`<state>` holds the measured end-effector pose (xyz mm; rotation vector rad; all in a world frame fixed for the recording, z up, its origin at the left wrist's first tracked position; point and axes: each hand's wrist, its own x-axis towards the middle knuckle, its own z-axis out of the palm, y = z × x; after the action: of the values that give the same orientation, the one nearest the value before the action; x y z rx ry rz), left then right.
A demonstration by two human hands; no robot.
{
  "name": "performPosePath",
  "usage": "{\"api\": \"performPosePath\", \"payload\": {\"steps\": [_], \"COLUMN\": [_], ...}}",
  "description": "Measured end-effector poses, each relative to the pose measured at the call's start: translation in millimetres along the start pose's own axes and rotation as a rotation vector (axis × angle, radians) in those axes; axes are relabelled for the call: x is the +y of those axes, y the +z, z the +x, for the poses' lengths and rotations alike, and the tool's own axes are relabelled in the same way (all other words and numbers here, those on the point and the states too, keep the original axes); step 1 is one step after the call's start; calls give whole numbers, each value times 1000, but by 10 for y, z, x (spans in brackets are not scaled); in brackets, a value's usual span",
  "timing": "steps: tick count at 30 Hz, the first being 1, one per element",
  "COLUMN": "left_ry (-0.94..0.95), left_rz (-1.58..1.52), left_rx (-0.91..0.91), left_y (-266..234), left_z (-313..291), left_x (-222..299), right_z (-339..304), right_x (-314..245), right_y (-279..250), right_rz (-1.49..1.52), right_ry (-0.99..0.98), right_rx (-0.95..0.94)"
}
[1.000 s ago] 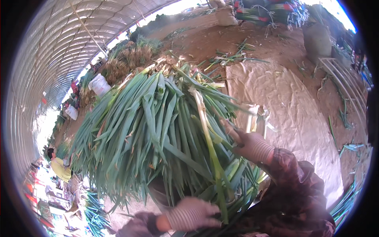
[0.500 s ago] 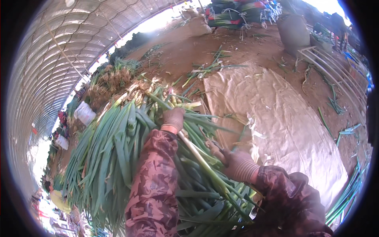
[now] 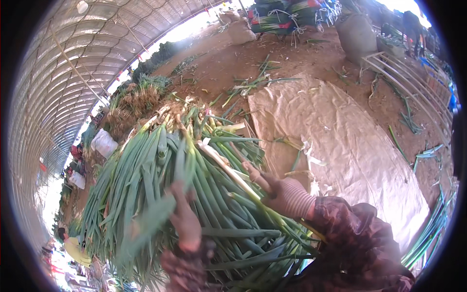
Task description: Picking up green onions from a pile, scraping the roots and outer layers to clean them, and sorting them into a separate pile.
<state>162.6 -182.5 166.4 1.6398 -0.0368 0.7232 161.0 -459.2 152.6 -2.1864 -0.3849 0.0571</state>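
A large heap of green onions [image 3: 136, 180] spreads in front of me, pale root ends away from me and long leaves toward me. My left hand [image 3: 186, 216], gloved and smeared by motion, is over the leaves, closed around a loose green onion leaf [image 3: 151, 221], also blurred. Gloved too, my right hand [image 3: 288, 195] closes over the heap's right side. One green onion [image 3: 232, 179] with a bare pale stalk runs slantwise under that hand, in its grip. A slim brown piece [image 3: 258, 176] shows along its fingers; I cannot make out what it is.
A tan sheet [image 3: 340, 141] covers the ground on the right, with leaf scraps [image 3: 314, 158] on it. Behind stand tied onion bundles [image 3: 277, 22], a big sack [image 3: 357, 39] and a metal frame [image 3: 408, 80]. Another person [image 3: 75, 250] is at the lower left.
My left hand has left the pale stalk's upper end and swung down toward me with a leaf. The right hand has shifted slightly up and left; the stalk stays under it.
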Motion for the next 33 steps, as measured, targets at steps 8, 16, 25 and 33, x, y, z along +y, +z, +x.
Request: {"api": "performPosePath", "payload": {"steps": [8,16,25,33], "left_ry": [-31,-106,-149,-150], "left_rz": [76,-6,7,70], "left_rx": [-28,31,-63,-105], "left_y": [-681,-646,-538,-582], "left_z": [-1631,-1635,-1793,-1837], "left_x": [255,320,368,348], "right_z": [-478,-784,-522,-142], "right_x": [-261,-336,-245,-269], "right_y": [330,376,602,781], "right_rz": [-133,-157,-175,-217], "right_ry": [-122,-61,-103,-68], "right_rx": [-213,-298,-201,-181]}}
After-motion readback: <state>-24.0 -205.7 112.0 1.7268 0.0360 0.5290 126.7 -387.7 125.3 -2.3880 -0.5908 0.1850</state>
